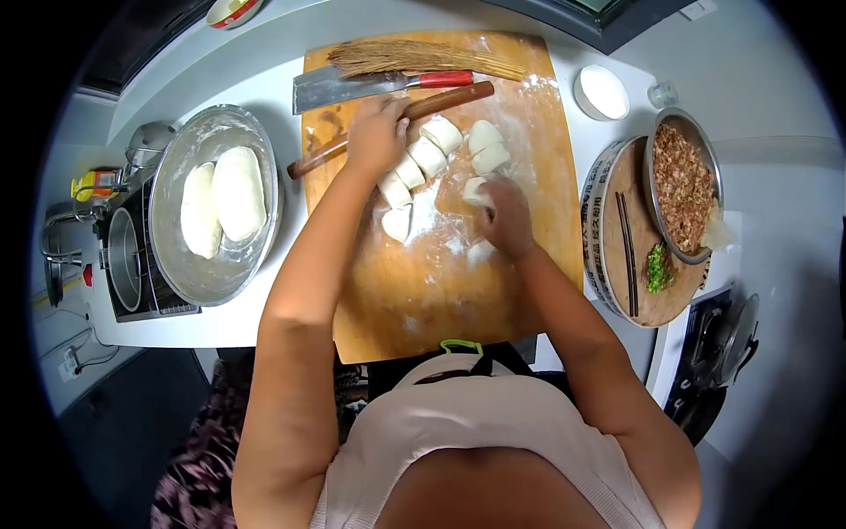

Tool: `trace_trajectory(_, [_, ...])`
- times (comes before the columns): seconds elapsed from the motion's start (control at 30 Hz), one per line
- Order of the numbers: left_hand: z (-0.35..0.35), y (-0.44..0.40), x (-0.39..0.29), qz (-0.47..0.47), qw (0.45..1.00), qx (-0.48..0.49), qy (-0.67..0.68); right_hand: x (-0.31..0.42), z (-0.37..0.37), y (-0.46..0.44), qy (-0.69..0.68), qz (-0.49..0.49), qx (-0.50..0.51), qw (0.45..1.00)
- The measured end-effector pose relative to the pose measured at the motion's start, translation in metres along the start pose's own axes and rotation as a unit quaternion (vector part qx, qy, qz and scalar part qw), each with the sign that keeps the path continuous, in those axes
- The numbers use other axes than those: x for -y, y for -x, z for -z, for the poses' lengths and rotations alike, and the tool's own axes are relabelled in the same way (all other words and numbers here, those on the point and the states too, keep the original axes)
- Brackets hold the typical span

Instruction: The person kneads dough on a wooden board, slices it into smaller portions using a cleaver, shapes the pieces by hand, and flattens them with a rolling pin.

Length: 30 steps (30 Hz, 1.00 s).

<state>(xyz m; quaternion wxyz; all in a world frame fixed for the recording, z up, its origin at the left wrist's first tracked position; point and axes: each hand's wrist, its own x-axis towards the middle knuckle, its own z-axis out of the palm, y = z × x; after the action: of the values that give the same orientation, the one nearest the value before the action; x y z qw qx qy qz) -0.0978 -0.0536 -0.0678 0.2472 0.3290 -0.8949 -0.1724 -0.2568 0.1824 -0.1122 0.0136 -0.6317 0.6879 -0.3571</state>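
Observation:
Several pieces of white dough (427,158) form a slanting row on the floured wooden board (397,300), with a shorter column of pieces (486,145) to their right. My left hand (377,137) is closed around the brown rolling pin (441,100), which lies aslant across the upper board. At the bottom of the right column, my right hand (507,214) has its fingers curled against a dough piece (477,191). The fingertips of that hand are partly hidden, and whether they grip the piece is unclear.
Above the pin lie a scraper (348,88) and a straw brush (388,58). A metal bowl (167,256) with two dough rolls stands left. At right are a white bowl (602,93), minced filling (683,185), chopsticks (627,256) and chopped greens (657,268) on a round board.

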Motion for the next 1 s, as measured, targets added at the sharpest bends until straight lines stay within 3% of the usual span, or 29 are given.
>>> trace_trajectory(0.03, [0.014, 0.014, -0.009, -0.006, 1.000, -0.026, 0.015, -0.009, -0.004, 0.008, 0.001, -0.026, -0.043, 0.999])
trace_trajectory(0.07, [0.025, 0.034, -0.020, -0.011, 0.998, -0.051, 0.028, -0.008, 0.000, 0.018, -0.002, -0.052, -0.020, 0.998])
trace_trajectory(0.13, [0.038, 0.089, -0.042, 0.013, 1.000, -0.008, -0.017, 0.002, 0.006, 0.041, -0.006, -0.102, 0.021, 0.995])
trace_trajectory(0.23, [0.016, 0.142, -0.043, -0.033, 0.998, 0.054, -0.018, 0.047, 0.038, 0.033, -0.086, 0.004, 0.086, 0.993])
trace_trajectory(0.33, [-0.011, 0.125, -0.033, -0.036, 0.997, 0.061, 0.003, 0.045, 0.029, 0.047, -0.105, 0.135, 0.157, 0.973])
trace_trajectory(0.4, [-0.026, 0.097, -0.026, -0.048, 0.998, 0.035, -0.004, 0.028, 0.014, 0.060, -0.150, 0.107, 0.184, 0.966])
trace_trajectory(0.47, [-0.036, 0.077, -0.017, -0.019, 1.000, -0.012, 0.000, 0.030, 0.014, 0.065, -0.132, 0.020, 0.148, 0.980])
trace_trajectory(0.53, [-0.023, 0.071, -0.020, 0.009, 0.999, -0.025, -0.018, 0.057, 0.022, 0.064, -0.050, -0.131, 0.042, 0.989])
trace_trajectory(0.63, [-0.001, 0.095, -0.026, 0.005, 1.000, -0.027, 0.004, 0.069, 0.019, 0.067, -0.055, -0.080, 0.036, 0.995])
trace_trajectory(0.73, [0.014, 0.134, -0.044, 0.014, 0.998, -0.014, 0.055, 0.079, 0.015, 0.044, -0.102, 0.019, 0.154, 0.983])
trace_trajectory(0.83, [0.010, 0.164, -0.043, 0.033, 0.995, -0.017, 0.092, 0.048, -0.020, 0.012, -0.036, 0.045, 0.113, 0.992])
trace_trajectory(0.93, [0.012, 0.184, -0.042, 0.066, 0.996, -0.012, 0.055, 0.036, -0.003, 0.010, -0.029, -0.097, 0.057, 0.993])
trace_trajectory(1.0, [0.010, 0.197, -0.042, 0.073, 0.996, -0.013, 0.041, 0.045, 0.001, 0.034, -0.026, -0.050, 0.083, 0.995])
